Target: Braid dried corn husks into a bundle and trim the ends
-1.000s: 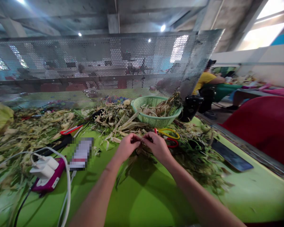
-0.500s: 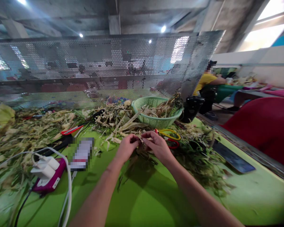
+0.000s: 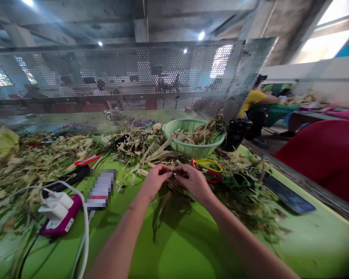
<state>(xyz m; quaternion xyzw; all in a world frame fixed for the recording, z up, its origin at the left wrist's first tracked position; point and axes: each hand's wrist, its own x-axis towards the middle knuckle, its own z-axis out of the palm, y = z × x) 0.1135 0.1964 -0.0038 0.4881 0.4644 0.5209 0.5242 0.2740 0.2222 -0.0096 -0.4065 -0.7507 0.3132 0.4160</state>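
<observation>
Over the green table [image 3: 174,248], my left hand [image 3: 154,181] and my right hand [image 3: 193,182] meet fingertip to fingertip. Both are closed in a pinch at the top of a bunch of dried plant stems and leaves [image 3: 177,193], which hangs below the fingers. A tiny pale bit shows between the fingertips, too small to name. Scissors [image 3: 211,166] with yellow and red handles lie just beyond my right hand. Behind them, a light green plastic basket [image 3: 189,150] holds dry husks and stalks.
Heaps of dry leaves [image 3: 52,155] cover the left side, with a red-edged cutter [image 3: 88,159]. A magenta power strip [image 3: 61,226] with white plugs and cables, a blurred phone [image 3: 101,190] and a dark phone [image 3: 289,193] lie nearby. A perforated metal panel [image 3: 119,85] stands behind; a person [image 3: 254,99] sits right.
My right hand's fingers have dipped slightly and curled more. The hanging dry bunch has turned, and a long leaf now dangles lower, below my left hand.
</observation>
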